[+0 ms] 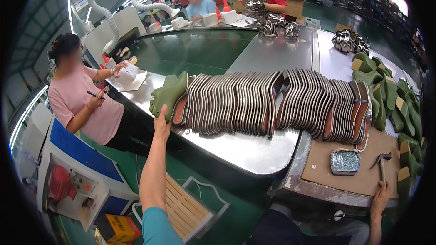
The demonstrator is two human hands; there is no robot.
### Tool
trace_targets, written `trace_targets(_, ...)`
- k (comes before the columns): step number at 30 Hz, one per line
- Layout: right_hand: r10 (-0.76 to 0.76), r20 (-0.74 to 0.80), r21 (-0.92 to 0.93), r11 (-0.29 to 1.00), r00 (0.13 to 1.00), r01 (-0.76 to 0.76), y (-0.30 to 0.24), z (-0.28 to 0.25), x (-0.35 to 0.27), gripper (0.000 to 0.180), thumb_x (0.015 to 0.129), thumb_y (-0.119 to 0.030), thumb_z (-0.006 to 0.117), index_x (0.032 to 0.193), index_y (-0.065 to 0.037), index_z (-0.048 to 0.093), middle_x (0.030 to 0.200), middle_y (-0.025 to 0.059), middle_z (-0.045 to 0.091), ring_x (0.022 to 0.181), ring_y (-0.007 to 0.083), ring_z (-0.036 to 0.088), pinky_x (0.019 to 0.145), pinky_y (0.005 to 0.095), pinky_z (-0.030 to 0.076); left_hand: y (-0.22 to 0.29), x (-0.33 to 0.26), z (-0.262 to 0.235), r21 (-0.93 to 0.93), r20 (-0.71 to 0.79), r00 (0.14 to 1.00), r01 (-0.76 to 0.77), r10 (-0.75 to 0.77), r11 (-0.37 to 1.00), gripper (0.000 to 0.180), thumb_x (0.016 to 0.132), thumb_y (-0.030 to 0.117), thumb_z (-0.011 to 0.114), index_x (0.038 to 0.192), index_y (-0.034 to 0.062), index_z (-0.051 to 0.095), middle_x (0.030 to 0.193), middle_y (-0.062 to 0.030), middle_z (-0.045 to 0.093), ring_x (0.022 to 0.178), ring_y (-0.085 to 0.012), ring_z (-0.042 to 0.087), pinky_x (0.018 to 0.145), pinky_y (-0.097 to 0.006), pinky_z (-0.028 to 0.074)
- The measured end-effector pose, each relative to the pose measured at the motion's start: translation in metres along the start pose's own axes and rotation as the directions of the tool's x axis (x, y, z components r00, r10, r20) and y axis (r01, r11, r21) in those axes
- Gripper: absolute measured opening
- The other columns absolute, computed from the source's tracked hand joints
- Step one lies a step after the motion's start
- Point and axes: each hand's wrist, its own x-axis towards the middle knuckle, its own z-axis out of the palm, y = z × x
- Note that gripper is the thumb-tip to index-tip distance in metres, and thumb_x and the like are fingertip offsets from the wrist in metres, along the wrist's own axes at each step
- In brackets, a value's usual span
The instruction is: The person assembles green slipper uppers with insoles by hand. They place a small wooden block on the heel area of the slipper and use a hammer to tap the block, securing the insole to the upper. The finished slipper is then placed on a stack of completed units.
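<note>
My left hand (pixel 162 121) reaches far out to the left, its fingers closed on the lower end of a green shoe last (pixel 171 91) at the end of a long row. A second green last stands close beside it. Tightly packed insoles (pixel 231 102) stand on edge in that row, showing pale edges and some reddish-brown faces. At the lower right, my right hand (pixel 380 196) grips the bottom of the handle of a claw hammer (pixel 382 167), whose head points away from me. A small tray of nails (pixel 345 161) lies left of the hammer on a brown board (pixel 318 154).
Many green shoe lasts (pixel 391 91) are heaped along the right edge. Shiny metallic pieces (pixel 349 41) lie farther back. A co-worker in pink (pixel 86 97) stands at left with a pen; others work across the table. A slatted stool (pixel 184 208) and a blue-white machine (pixel 81 168) stand below left.
</note>
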Motion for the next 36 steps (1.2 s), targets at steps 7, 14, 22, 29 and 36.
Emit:
trace_targets(7,0.015,0.025,-0.053,0.999,1.000,-0.013,-0.001,0.001,0.006,0.020,0.088,0.000,0.048,0.106,0.000,0.055,0.106,0.0173,0.054,0.100,0.0370,0.050,0.086,0.0454,0.041,0.001,-0.018,0.015,0.112,0.043,0.999,0.020,-0.025,0.994,0.060,0.082,0.026,0.072,0.132,0.0091,0.044,0.122,-0.0060,0.053,0.110,-0.0224,0.053,0.087,-0.043,0.048)
trace_targets(14,-0.011,-0.023,-0.055,0.998,1.000,0.010,-0.013,-0.004,0.008,0.016,0.089,-0.001,0.048,0.104,-0.001,0.055,0.104,0.0160,0.055,0.100,0.0359,0.051,0.084,0.0439,0.042,0.001,0.004,0.007,0.179,-0.069,0.991,-0.101,0.115,0.979,0.053,0.082,0.032,0.071,0.126,0.0113,0.050,0.110,-0.0050,0.058,0.096,-0.0209,0.056,0.087,-0.037,0.047)
trace_targets(22,0.004,0.017,-0.058,0.998,1.000,-0.003,-0.011,-0.009,0.004,0.019,0.090,0.000,0.045,0.106,-0.001,0.055,0.106,0.0165,0.055,0.101,0.0364,0.051,0.085,0.0450,0.041,-0.002,0.025,0.014,0.344,0.099,0.956,-0.294,0.277,0.892,0.051,0.086,0.023,0.071,0.126,0.0002,0.051,0.117,-0.0061,0.058,0.104,-0.0162,0.055,0.092,-0.030,0.042)
trace_targets(29,0.041,0.043,-0.030,0.999,0.998,-0.039,-0.009,-0.003,0.006,0.021,0.088,0.001,0.046,0.107,-0.001,0.055,0.107,0.0170,0.054,0.104,0.0366,0.050,0.088,0.0444,0.040,-0.003,0.038,-0.001,0.225,0.100,0.987,-0.149,0.129,0.963,0.061,0.089,0.037,0.066,0.133,0.0016,0.045,0.126,-0.0075,0.053,0.116,-0.0180,0.049,0.100,-0.032,0.037)
trace_targets(36,0.071,0.030,0.011,0.997,0.997,-0.071,-0.001,0.003,0.003,0.024,0.087,0.002,0.046,0.108,-0.003,0.055,0.108,0.0167,0.053,0.102,0.0363,0.050,0.087,0.0441,0.041,0.006,0.012,0.002,0.171,0.071,0.997,-0.026,0.014,0.985,0.047,0.093,0.031,0.061,0.129,0.0014,0.050,0.120,-0.0054,0.058,0.109,-0.0174,0.054,0.094,-0.033,0.042)
